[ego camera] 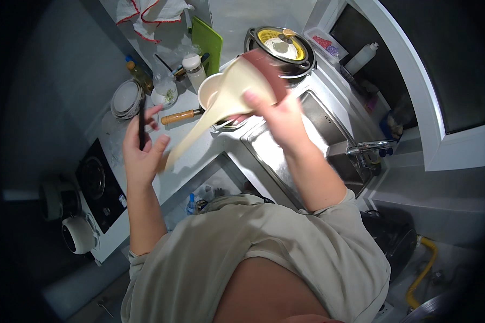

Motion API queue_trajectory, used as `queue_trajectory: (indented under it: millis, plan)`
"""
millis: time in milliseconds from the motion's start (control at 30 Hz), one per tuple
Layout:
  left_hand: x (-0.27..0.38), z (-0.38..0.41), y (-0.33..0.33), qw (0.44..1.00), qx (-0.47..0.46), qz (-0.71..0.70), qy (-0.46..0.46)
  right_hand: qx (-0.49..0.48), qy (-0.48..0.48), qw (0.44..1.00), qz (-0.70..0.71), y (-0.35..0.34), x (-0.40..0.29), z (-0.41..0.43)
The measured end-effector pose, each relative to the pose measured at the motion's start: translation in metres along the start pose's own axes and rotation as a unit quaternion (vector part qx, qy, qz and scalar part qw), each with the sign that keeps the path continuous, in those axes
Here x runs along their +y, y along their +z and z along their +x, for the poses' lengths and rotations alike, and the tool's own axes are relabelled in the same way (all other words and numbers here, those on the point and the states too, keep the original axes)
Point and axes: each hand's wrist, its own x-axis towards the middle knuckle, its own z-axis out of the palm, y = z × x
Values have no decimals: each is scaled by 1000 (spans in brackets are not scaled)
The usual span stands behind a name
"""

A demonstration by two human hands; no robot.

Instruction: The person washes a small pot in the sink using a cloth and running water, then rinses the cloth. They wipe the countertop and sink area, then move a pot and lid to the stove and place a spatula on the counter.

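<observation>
My right hand (283, 119) grips a cream-coloured pan (240, 78) with a reddish-brown band along one side. The pan is tilted and blurred by motion. Its long handle slants down towards my left hand (139, 157); whether they touch is unclear. A slim black utensil (142, 123) stands upright in my left hand, between thumb and fingers. Partly hidden behind the pan are a pale bowl or pot (208, 91) and a wooden handle (180, 116). The steel sink (273, 159) lies below my right forearm.
A chrome faucet (370, 147) projects over the sink. Stacked plates (125, 99), a small dish of green bits (164, 95) and a white-lidded jar (194, 70) stand on the counter. A dark lidded pot (281, 44) is at the back. The black cooktop (101, 185) lies left.
</observation>
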Motion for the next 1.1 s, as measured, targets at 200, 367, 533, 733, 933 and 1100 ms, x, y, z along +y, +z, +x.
queue_trajectory:
  millis: [200,367,533,733,933,1100]
  plan:
    - [-2,-24,-21,965,-186,39,-182,-109,122,983,85,25,36,7]
    - [4,-49,-44,976,-54,0,-212,-33,171,979,109,-71,54,77]
    - [8,-75,-89,974,67,48,-210,381,170,900,130,-269,103,130]
    - [5,-108,-107,974,108,15,-200,375,226,899,8,-284,129,146]
    - [-2,-111,-109,972,112,-2,-204,382,321,865,-53,-296,138,175]
    - [0,-122,-109,970,138,-18,-198,573,323,734,168,-253,140,204]
